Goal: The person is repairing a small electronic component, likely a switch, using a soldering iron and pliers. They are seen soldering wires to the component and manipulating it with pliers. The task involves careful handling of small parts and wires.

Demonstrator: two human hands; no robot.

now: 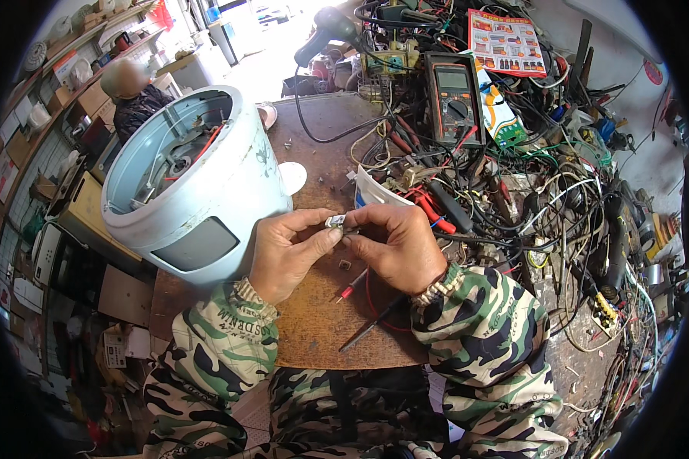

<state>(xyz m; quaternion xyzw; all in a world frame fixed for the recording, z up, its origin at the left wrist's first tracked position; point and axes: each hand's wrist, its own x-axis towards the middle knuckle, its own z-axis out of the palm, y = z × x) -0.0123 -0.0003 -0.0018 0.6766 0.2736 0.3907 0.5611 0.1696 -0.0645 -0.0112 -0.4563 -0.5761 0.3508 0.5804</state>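
Observation:
Over the worn brown tabletop (306, 336), my left hand (287, 249) and my right hand (398, 245) meet fingertip to fingertip. Pinched between them is a small white rectangular part (334, 221), too small to identify. Both thumbs and index fingers press on it, so much of it is hidden. Just below my fingers lies a small square metal-edged piece (344, 265). Closer to me are a red test probe (347, 292) and a black test probe (375, 323). To the left of my hands, a pale blue appliance housing (245, 183) lies tilted, its open end showing wires inside.
At the back right sits a multimeter (455, 96) among tangled cables and tools. A hair-dryer-shaped tool (333, 34) stands at the back. Red-handled pliers (434, 214) lie right of my hands. A person (134, 96) is beyond the housing, near loaded shelves.

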